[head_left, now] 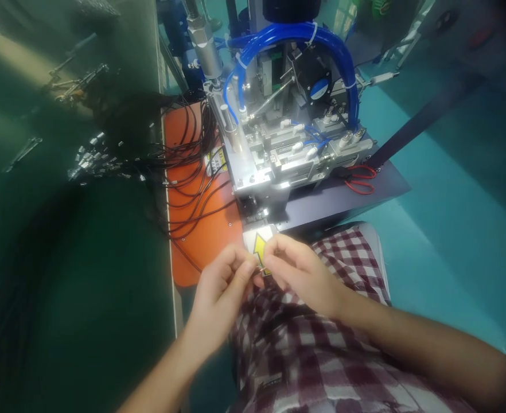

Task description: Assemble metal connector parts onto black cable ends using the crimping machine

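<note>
My left hand (218, 292) and my right hand (304, 275) meet in front of my lap, fingertips pinched together on a small thin part (261, 267) that is too small to name. They hover just below a white label with a yellow arrow (259, 244) on the front of a metal machine (279, 149). A thin dark cable seems to run from my hands down across my checked shirt (322, 344). Both hands are closed in a pinch.
The machine carries blue air hoses (296, 34) and stands on a dark plate. An orange mat (193, 218) to its left holds several black cables (184, 160) with metal ends. Red-handled scissors (360, 179) lie at the machine's right. Green table surface lies at left.
</note>
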